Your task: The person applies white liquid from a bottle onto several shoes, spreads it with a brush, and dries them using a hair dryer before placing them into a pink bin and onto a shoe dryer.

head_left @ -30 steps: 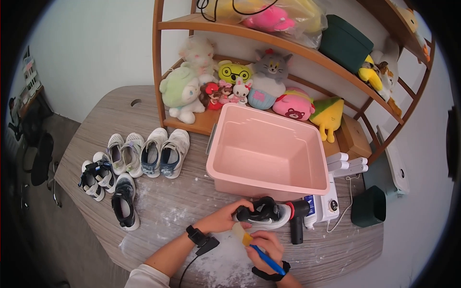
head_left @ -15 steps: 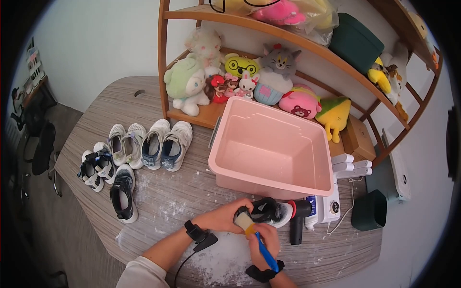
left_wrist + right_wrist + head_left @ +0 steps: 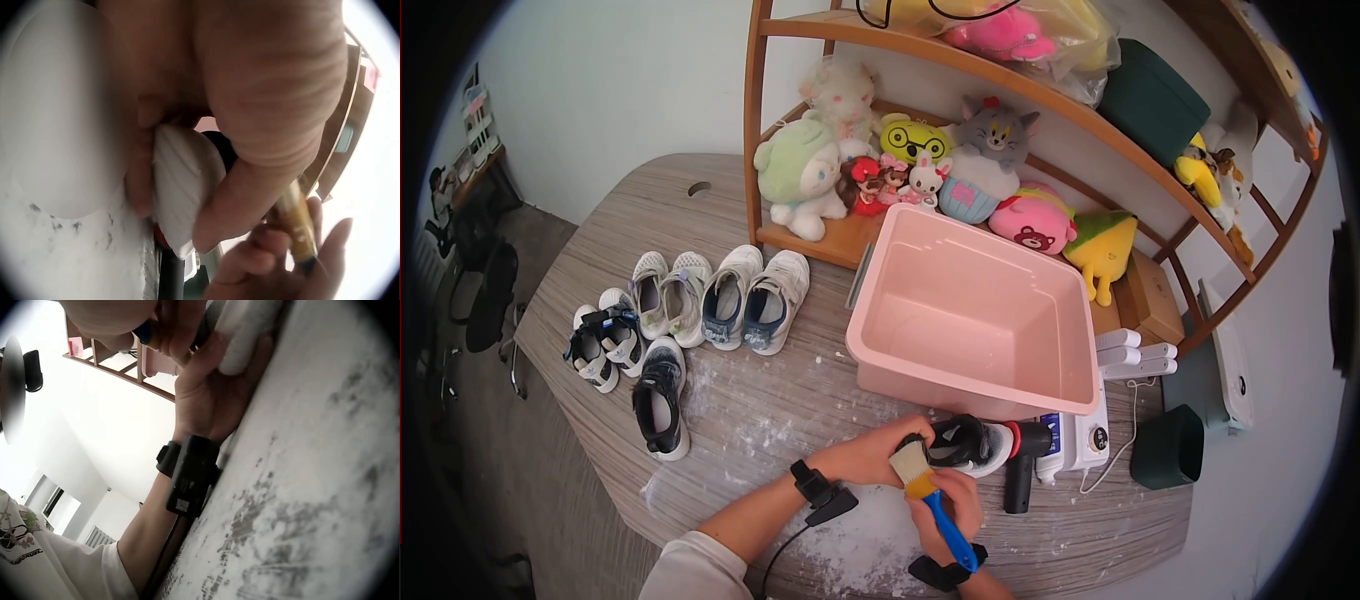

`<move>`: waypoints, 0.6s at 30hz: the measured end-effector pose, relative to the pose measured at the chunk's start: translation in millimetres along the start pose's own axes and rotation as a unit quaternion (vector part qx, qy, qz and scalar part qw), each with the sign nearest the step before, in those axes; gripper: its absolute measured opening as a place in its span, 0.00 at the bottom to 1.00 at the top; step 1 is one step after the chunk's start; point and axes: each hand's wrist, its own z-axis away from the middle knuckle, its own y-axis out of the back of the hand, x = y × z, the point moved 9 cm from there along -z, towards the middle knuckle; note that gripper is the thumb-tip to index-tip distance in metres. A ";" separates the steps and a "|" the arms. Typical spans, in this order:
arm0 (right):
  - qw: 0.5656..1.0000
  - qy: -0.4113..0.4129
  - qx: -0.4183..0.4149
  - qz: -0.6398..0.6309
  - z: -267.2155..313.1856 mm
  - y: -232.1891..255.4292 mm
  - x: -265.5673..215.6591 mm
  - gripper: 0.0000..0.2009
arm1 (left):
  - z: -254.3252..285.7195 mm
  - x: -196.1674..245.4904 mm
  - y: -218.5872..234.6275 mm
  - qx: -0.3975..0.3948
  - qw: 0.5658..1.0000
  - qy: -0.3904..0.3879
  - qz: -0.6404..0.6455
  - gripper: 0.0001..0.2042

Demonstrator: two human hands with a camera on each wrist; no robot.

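Note:
Beside the pink tub's near side lies a black shoe (image 3: 965, 440) with a white sole. My left hand (image 3: 868, 452) grips it at its heel end; in the left wrist view, thumb and fingers close on both sides of the white sole (image 3: 181, 181). My right hand (image 3: 950, 510) holds a brush (image 3: 945, 525) with a blue handle, a yellow ferrule and pale bristles. The bristles overlap the shoe's heel end in the head view, just by the left fingers. Part of the shoe is hidden behind the hands.
A pink tub (image 3: 975, 395) stands behind the shoe. A black tool with a red ring (image 3: 1022, 465) touches the toe side, near a white device (image 3: 1090, 440). Several shoes (image 3: 725, 300) stand at left. White powder (image 3: 850, 555) marks the table. Plush toys fill the shelf (image 3: 820, 240).
The brush has moved up and left, from in front of the shoe onto its heel end. The left hand keeps its grip. The head view has shifted slightly.

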 end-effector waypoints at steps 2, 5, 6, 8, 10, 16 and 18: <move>0.997 0.013 -0.003 0.080 -7.0 -3.4 1.5 0.14 | -0.2 1.4 -0.2 0.010 1.000 -0.004 -0.005 0.30; 0.996 -0.066 0.027 0.046 0.5 7.3 17.1 0.15 | 0.6 -2.0 0.8 0.026 1.000 0.003 0.008 0.30; 0.993 -0.102 0.048 0.032 4.4 14.1 26.7 0.15 | 0.2 -2.7 1.4 0.029 0.999 -0.001 0.014 0.30; 0.990 -0.117 0.076 0.012 0.9 25.7 33.7 0.14 | 0.0 -2.2 4.2 0.034 0.999 -0.007 0.019 0.29; 0.990 -0.108 0.086 0.009 -6.7 37.5 32.6 0.13 | -0.8 -0.7 4.0 0.029 0.999 -0.014 0.010 0.29; 0.998 -0.022 0.055 -0.007 -5.7 26.6 10.4 0.14 | -1.5 0.2 3.1 0.029 0.999 -0.020 0.015 0.29; 0.999 -0.009 0.032 -0.015 -9.3 17.6 0.0 0.14 | -0.3 -0.6 1.8 0.019 0.999 0.007 0.030 0.29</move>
